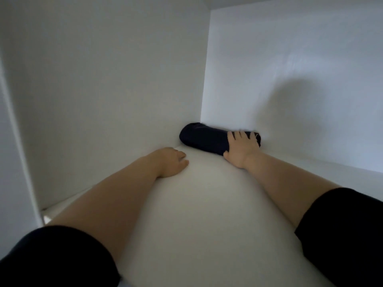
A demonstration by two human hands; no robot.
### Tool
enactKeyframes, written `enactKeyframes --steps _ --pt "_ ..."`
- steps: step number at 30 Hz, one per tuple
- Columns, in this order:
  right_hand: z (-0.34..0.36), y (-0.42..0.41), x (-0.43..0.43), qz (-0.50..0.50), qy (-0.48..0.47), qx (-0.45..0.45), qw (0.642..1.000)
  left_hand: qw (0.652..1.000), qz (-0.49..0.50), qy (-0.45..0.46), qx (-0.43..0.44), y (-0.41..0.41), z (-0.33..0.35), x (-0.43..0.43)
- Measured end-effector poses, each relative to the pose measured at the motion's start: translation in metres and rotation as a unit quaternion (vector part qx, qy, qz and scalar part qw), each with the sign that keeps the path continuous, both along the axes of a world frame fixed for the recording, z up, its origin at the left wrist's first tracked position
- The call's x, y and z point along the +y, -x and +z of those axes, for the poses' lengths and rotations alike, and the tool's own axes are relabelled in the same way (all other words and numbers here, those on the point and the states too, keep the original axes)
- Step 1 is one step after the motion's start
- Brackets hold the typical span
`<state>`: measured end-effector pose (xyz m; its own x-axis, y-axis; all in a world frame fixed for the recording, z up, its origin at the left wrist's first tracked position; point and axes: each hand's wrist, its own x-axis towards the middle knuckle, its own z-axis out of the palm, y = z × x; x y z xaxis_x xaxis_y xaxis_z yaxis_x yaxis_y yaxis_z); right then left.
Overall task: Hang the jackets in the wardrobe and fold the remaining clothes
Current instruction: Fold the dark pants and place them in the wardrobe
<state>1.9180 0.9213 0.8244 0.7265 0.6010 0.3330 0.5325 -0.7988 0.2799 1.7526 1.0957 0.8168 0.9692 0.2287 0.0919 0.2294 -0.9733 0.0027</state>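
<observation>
A white shelf (196,204) is carrying one dark folded garment (203,137), which is lying in the far corner (along the brighter wall). The left hand (172,162) is resting on the shelf; the right hand (240,148) is pressing the garment.

Home, inside a white wardrobe (99,83)

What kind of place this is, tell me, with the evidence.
Probably inside a wardrobe compartment: white shelf, white walls meeting in a corner, folded dark garment tucked there under the right hand.
</observation>
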Motion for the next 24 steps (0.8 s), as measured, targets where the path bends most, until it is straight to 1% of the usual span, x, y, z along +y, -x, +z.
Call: enactKeyframes --steps 2,3,5,7,8,10,12,14,18,19,22,24 --pt "0.0 0.015 -0.004 0.015 0.011 0.004 1.0 0.998 -0.008 -0.068 -0.014 0.005 0.003 -0.006" --pt "0.001 0.025 -0.006 0.025 0.014 0.014 0.999 0.996 -0.012 -0.084 -0.028 0.01 0.005 -0.01" --pt "0.004 0.05 -0.012 0.046 0.028 0.032 0.998 0.995 -0.028 -0.078 -0.055 0.025 0.008 -0.019" --pt "0.007 0.078 -0.023 0.061 0.045 0.027 0.997 0.994 -0.042 -0.061 -0.075 0.043 0.01 -0.032" --pt "0.01 0.092 -0.03 0.06 0.05 0.016 0.997 0.993 -0.047 -0.057 -0.094 0.052 0.012 -0.039" --pt "0.02 0.125 -0.049 0.045 0.048 -0.001 0.998 0.984 -0.052 -0.065 -0.158 0.073 0.02 -0.055" --pt "0.029 0.161 -0.067 0.021 0.041 -0.003 0.999 0.967 -0.055 -0.098 -0.228 0.097 0.03 -0.072" --pt "0.036 0.203 -0.087 -0.002 0.005 -0.007 1.0 0.952 -0.072 -0.133 -0.266 0.123 0.039 -0.091" --pt "0.038 0.289 -0.13 -0.063 -0.076 -0.055 0.994 0.941 -0.121 -0.161 -0.274 0.178 0.048 -0.131" --pt "0.037 0.303 -0.14 -0.081 -0.085 -0.064 0.991 0.938 -0.129 -0.161 -0.278 0.188 0.049 -0.141" --pt "0.026 0.372 -0.175 -0.162 -0.089 -0.081 0.979 0.922 -0.2 -0.165 -0.288 0.236 0.041 -0.174" --pt "0.019 0.414 -0.2 -0.196 -0.087 -0.101 0.971 0.914 -0.236 -0.153 -0.292 0.264 0.031 -0.2"
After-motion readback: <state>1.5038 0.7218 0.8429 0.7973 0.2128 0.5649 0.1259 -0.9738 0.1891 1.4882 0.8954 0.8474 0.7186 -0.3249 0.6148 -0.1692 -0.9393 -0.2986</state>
